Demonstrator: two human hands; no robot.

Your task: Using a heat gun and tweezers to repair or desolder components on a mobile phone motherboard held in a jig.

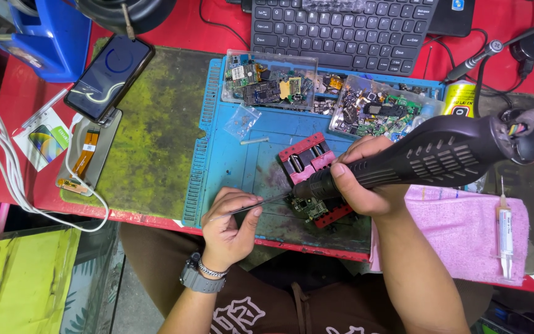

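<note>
Your left hand (230, 224) pinching tweezers (258, 203) over a clamped circuit board (309, 208), your right hand (363, 182) clenched around a black hot-air gun (428, 154), blue mat (242, 154) beneath.

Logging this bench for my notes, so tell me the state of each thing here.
Left hand: gripping tweezers.
Right hand: gripping hot air gun.
Circuit board: clamped in red holder.
Phone: screen lit.
Syringe: lying on pink cloth.

hot-air gun (440, 151): matt black plastic | tweezers (261, 203): shiny metal | mat (236, 167): blue rubbery, stained | towel (465, 232): pink cloth
</note>
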